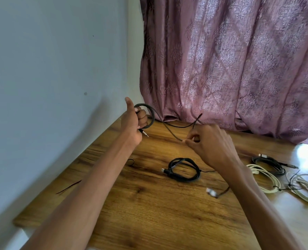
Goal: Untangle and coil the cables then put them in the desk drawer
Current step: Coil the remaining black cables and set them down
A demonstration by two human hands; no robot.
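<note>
Bare counter (149, 213) lies open near the person; a black coil (183, 169) and white coils (265, 179) crowd the right side.

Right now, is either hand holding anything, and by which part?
Both hold one dark cable. The left hand grips its coiled loops, with the plug end sticking out below the fist. The right hand pinches the loose length further along.

The curtain (239, 60) is dusty mauve-pink with a woven damask motif set in a diamond lattice. The wall (50, 69) is pale blue-grey. The bench (149, 204) is warm honey-brown with dark wood grain. One coiled cable (184, 169) is black; two cable bundles (268, 179) are cream-white.
</note>
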